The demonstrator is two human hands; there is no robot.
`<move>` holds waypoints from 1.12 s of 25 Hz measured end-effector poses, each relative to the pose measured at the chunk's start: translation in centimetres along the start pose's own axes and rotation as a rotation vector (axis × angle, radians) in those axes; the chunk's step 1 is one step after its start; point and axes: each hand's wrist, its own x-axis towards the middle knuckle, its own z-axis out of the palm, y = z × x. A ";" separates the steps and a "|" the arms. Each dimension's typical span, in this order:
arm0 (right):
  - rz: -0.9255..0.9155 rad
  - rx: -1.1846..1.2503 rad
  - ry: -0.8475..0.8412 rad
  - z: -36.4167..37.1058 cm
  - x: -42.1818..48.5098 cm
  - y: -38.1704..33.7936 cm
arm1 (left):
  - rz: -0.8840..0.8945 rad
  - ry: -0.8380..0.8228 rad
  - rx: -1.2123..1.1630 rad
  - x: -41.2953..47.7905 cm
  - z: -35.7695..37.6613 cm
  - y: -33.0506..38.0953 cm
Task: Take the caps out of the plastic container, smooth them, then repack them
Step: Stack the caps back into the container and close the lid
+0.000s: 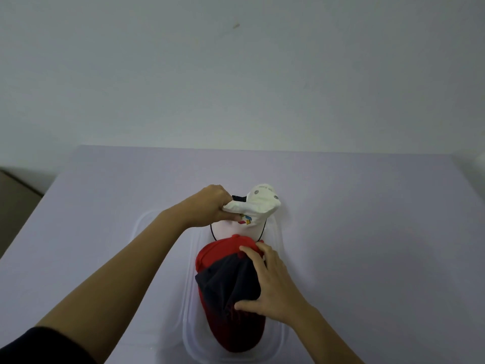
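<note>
The clear plastic container lies on the table in front of the person, and every cap in view sits inside it or above it; none lies out on the table. The left hand has its grip clamped on the crumpled crown of the white cap, which rises just above the far end of the container, with its brim hanging down below the hand toward the stack. Nearer the person, the right hand rests spread, fingers apart, on the dark navy cap, pinching nothing but pressing down flat; that cap sits on a red cap whose brim points toward the person, underneath the palm. Whether the white cap is coming out or going back in cannot be told from this one view. Judging by the rumpled crowns and the bare table, the task looks early: unpacking barely begun, with smoothing and repacking all left to do.
</note>
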 end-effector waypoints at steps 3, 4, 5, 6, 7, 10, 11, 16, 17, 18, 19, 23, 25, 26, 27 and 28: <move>0.000 -0.027 0.020 0.1 -0.7 -0.1 | -0.077 -0.140 -0.044 0.3 0.3 0.6; -0.002 -0.024 0.026 0.1 -0.9 0.0 | -0.093 -0.168 -0.063 0.4 0.4 0.8; -0.008 -0.018 0.031 0.2 -1.1 0.0 | -0.093 -0.185 -0.080 0.5 0.4 1.1; -0.018 -0.009 0.036 0.3 -1.3 0.0 | -0.089 -0.198 -0.087 0.6 0.3 1.4; -0.028 0.003 0.043 0.4 -1.4 0.1 | -0.079 -0.210 -0.087 0.6 0.2 1.6; -0.052 0.018 0.083 1.0 -1.8 0.4 | -0.082 -0.265 -0.114 0.7 0.4 1.7; -0.053 0.023 0.090 1.1 -1.8 0.5 | -0.094 -0.283 -0.138 0.8 0.5 1.5; -0.044 0.057 0.062 0.9 -1.0 0.7 | -0.218 -0.316 -0.222 1.9 1.5 -1.0; -0.046 0.063 0.055 0.8 -0.8 0.7 | -0.245 -0.326 -0.224 2.2 1.9 -1.6; -0.053 0.068 0.048 0.7 -0.7 0.7 | -0.274 -0.349 -0.232 2.4 2.4 -2.2; -0.061 0.070 0.044 0.6 -0.6 0.7 | -0.311 -0.388 -0.254 2.4 3.0 -2.7; -0.007 0.065 0.002 -0.1 0.2 0.9 | -0.424 -0.457 -0.436 2.0 5.4 -3.9; 0.007 0.128 -0.017 -0.7 0.9 1.5 | -0.417 -0.371 -0.462 1.8 5.9 -4.0; 0.000 0.192 0.025 -1.1 1.4 2.0 | -0.388 -0.309 -0.435 1.9 5.8 -4.1; -0.001 0.264 0.105 -1.5 2.1 2.6 | -0.354 -0.260 -0.392 2.0 5.5 -4.0; 0.012 0.310 0.192 -2.0 2.9 3.5 | -0.316 -0.223 -0.331 2.3 5.3 -3.9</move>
